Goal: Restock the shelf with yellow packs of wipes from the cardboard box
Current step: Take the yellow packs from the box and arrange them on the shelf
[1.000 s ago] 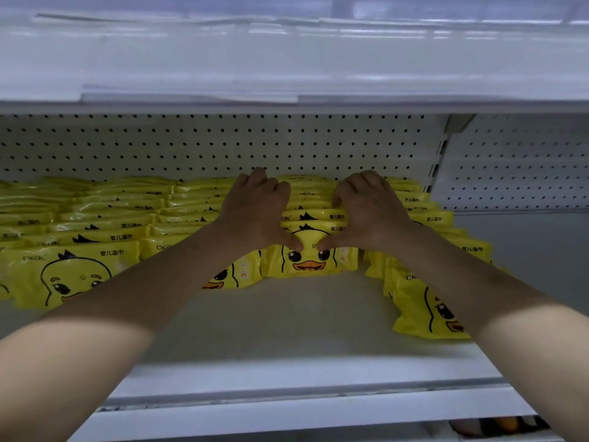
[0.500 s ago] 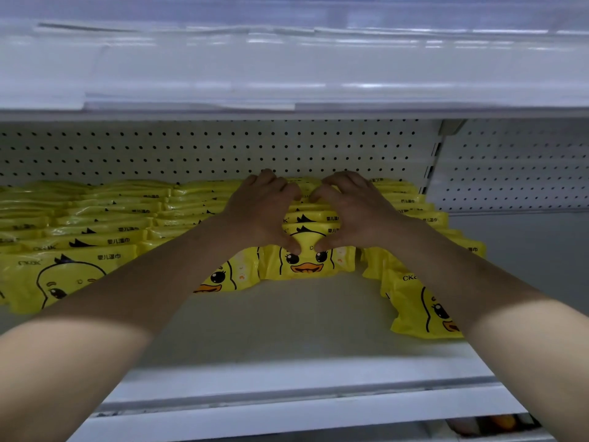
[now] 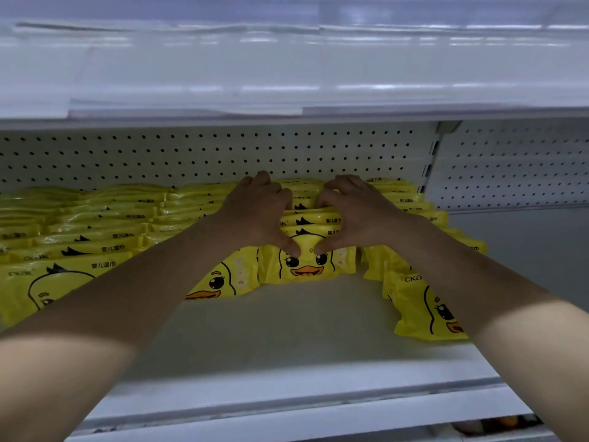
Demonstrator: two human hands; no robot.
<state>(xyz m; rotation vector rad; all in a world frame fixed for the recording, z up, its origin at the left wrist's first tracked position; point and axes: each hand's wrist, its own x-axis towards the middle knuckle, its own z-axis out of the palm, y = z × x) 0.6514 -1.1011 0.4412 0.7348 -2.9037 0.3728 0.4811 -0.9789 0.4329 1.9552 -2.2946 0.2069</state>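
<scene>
White metal shelf with a pegboard back carries at least four rows of yellow duck-printed plastic wipe packs, too overlapped to count singly. Left hand and right hand, two in all, clasp the middle row, fingers curled behind, thumbs on its front pack. Uneven squeezing could buckle it sideways into neighbours. No cardboard box shows.

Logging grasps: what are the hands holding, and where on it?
Both the left hand and right hand clamp the middle row of yellow packs: fingers curled over its rear, thumbs pressed on the front pack's face.
</scene>
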